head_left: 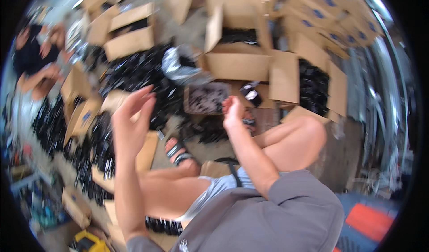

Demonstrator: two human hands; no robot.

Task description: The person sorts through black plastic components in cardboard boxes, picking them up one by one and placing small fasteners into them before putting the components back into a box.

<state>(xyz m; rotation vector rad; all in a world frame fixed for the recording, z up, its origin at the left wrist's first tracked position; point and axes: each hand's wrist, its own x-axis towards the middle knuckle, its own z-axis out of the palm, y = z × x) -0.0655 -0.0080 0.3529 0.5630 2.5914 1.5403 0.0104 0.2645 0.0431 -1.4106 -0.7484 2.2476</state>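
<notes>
My left hand is raised on the left, its fingers curved and the thumb apart, with nothing visible between them. Below and beyond it lie heaps of shiny black pieces, too blurred to name. My right hand is in the middle with its fingers curled in; whatever they may hold is hidden. Just past it is a small black glossy piece with white glints; I cannot tell whether the hand touches it. A shallow tray of small dark bits lies left of my right hand.
Open cardboard boxes with black pieces stand ahead, another box to the right. A clear plastic bag lies by the heap. Stacked cartons fill the far right. Another person sits at the far left. A yellow object is lower left.
</notes>
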